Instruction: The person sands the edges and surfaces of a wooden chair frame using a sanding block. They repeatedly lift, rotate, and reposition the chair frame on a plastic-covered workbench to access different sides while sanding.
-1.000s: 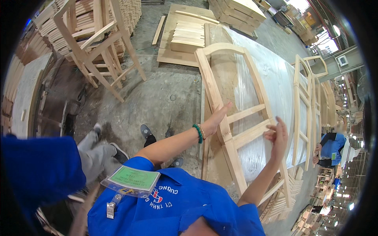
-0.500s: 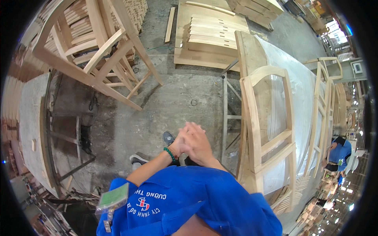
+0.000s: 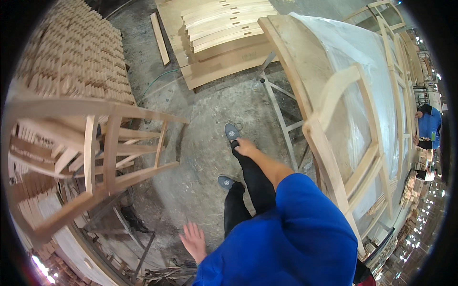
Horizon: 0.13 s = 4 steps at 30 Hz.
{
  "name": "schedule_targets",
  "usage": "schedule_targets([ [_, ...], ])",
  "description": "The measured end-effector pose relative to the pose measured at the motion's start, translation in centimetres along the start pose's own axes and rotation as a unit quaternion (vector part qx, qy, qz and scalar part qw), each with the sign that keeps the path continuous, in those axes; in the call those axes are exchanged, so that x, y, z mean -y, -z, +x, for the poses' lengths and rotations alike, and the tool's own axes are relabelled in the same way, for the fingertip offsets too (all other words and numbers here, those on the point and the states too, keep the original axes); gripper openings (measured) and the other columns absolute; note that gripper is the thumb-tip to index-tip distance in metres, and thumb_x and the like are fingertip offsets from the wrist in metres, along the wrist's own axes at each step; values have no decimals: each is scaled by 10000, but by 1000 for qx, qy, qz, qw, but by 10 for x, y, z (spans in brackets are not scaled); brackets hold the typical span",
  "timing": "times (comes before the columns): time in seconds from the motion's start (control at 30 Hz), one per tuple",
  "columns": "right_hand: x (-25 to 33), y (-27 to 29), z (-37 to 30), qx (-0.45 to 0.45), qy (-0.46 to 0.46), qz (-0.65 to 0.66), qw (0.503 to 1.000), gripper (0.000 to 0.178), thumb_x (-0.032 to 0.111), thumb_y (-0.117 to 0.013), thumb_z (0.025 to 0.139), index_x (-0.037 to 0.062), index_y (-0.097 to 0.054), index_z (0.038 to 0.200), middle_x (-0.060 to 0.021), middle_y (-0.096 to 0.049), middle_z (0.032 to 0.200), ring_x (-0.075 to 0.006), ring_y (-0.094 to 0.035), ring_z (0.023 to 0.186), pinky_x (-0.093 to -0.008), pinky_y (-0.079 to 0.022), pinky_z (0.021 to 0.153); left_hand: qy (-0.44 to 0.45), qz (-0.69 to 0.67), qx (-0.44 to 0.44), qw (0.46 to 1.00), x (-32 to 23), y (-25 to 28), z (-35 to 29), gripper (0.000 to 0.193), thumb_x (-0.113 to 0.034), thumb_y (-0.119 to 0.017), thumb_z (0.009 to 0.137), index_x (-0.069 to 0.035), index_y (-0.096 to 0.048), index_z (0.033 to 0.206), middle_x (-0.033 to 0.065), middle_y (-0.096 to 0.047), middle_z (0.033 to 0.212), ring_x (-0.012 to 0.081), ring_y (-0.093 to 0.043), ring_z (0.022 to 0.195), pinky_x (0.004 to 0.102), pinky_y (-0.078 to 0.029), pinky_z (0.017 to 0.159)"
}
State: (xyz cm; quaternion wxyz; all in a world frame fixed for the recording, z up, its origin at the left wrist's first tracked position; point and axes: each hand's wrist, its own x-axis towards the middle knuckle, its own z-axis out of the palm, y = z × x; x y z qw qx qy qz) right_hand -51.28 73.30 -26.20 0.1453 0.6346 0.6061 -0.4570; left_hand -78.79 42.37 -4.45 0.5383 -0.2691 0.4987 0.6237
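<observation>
My left hand (image 3: 193,242) hangs low over the concrete floor, its fingers spread and nothing in it. In front of my body, my right hand (image 3: 245,147) hangs above my dark trouser leg, close to my shoe (image 3: 232,131). Its fingers are mostly hidden behind the back of the hand, and no object shows in it. To my left stands a bare wooden chair frame (image 3: 111,148), apart from my left hand. On my right, a wooden chair back frame (image 3: 329,157) with a curved top rail leans against a table (image 3: 298,62); neither hand touches it.
Slotted curved wooden slats (image 3: 229,24) lie stacked on a board (image 3: 191,78) ahead. A tall stack of wooden parts (image 3: 76,52) stands at far left. Clear plastic sheeting (image 3: 353,47) covers the table. A co-worker in blue (image 3: 431,125) is at far right.
My clasped hands have parted: the left swung out low to the left, the right moved forward. My view has turned and shifted, bringing the left chair frame nearer.
</observation>
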Motion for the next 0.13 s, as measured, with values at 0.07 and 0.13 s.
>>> schedule_targets([
  [0.07,-10,23,44,-14,-137,41,990,604,301,-571,814,79,-416,1354,-228,-420,1368,-383,-397,1268,-439,-370,1026,13,139,-160,977,16,14,-10,746,-585,-407,914,-161,-173,1481,91,-239,1518,262,-205,1399,422,-137,1130],
  [0.13,-24,50,87,-74,-179,46,980,659,266,-593,805,84,-360,1394,-246,-369,1399,-386,-375,1286,-436,-352,1044,13,123,-252,960,32,-12,4,799,-599,-446,890,-164,-140,1486,115,-167,1540,293,-180,1406,426,-119,1134],
])
